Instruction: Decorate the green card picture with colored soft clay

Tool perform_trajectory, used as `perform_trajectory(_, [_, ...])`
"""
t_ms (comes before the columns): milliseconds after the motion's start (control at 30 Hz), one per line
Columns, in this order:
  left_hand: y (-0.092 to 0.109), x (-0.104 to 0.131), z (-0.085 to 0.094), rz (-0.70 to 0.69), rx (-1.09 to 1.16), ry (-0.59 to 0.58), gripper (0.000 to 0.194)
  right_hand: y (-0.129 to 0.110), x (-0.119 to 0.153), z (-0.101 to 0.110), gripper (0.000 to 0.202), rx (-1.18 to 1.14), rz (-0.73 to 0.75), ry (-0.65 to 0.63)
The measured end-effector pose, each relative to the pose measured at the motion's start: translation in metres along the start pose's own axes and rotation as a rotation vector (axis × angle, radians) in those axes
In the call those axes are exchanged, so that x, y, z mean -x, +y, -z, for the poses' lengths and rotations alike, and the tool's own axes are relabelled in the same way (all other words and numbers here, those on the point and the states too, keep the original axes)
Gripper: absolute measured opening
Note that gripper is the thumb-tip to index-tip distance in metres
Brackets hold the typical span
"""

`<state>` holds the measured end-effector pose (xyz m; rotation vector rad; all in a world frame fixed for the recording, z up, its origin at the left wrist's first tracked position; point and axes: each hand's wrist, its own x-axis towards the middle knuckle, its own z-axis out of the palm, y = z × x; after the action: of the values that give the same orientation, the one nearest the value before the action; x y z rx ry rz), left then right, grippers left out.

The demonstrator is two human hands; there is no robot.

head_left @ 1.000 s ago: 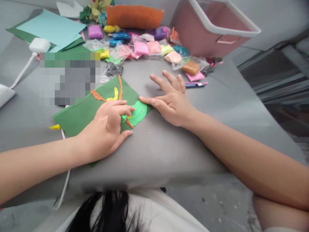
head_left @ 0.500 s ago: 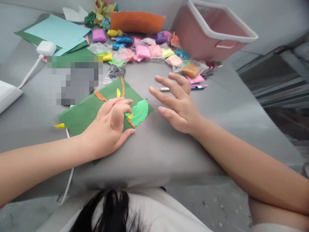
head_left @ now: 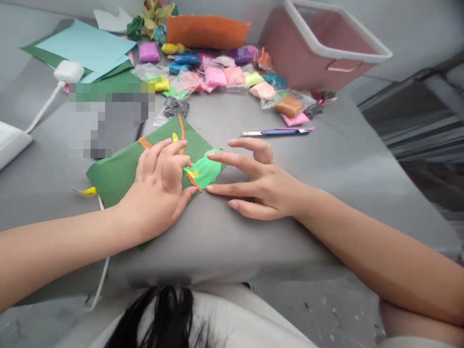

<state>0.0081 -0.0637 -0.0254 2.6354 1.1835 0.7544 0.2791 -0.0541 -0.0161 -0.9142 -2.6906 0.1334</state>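
Observation:
A dark green sheet of paper (head_left: 112, 176) lies slanted on the grey table, with orange strips (head_left: 181, 130), small yellow bits and a flat bright green clay patch (head_left: 208, 170) on it. My left hand (head_left: 159, 181) rests across the paper, fingers apart and slightly bent, thumb beside the patch's lower left edge. It covers the middle of the sheet. My right hand (head_left: 259, 181) is spread with fingers stretched out to the left; its fingertips reach the right side of the clay patch. Nothing is held in either hand.
A utility knife (head_left: 277, 132) lies beyond my right hand. Bagged clay pieces (head_left: 216, 77) in several colours spread along the back, before an orange curved piece (head_left: 208, 31). A pink bin (head_left: 304, 60) stands back right. Paper sheets (head_left: 85, 48), a white charger (head_left: 68, 71) and a blurred-out object are left.
My right hand has come down and left from above the table to the bright green clay patch. My left hand has shifted slightly left on the paper.

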Motion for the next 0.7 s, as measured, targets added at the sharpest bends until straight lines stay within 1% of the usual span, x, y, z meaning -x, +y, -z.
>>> perform_trajectory(133, [0.000,0.000,0.001,0.000,0.000,-0.004,0.035,-0.005,-0.003,0.005,0.035,0.010,-0.104,-0.081])
perform_trajectory(200, [0.000,0.000,0.001,-0.005,0.001,-0.014,0.035,-0.007,-0.004,0.007,0.033,0.007,-0.136,-0.100])
perform_trajectory(333, [0.000,0.000,0.001,-0.011,-0.008,-0.013,0.035,-0.004,-0.004,0.012,0.031,-0.008,-0.144,-0.055])
perform_trajectory(500, [-0.001,0.000,0.001,-0.012,0.001,-0.012,0.035,0.002,0.000,0.014,0.032,0.044,-0.220,-0.021])
perform_trajectory(567, [-0.001,0.000,0.001,-0.012,-0.009,-0.018,0.035,0.005,0.002,0.012,0.033,0.041,-0.172,0.005])
perform_trajectory(700, [-0.001,-0.001,0.002,-0.026,-0.042,-0.023,0.032,0.017,0.004,0.004,0.035,0.095,0.105,0.104])
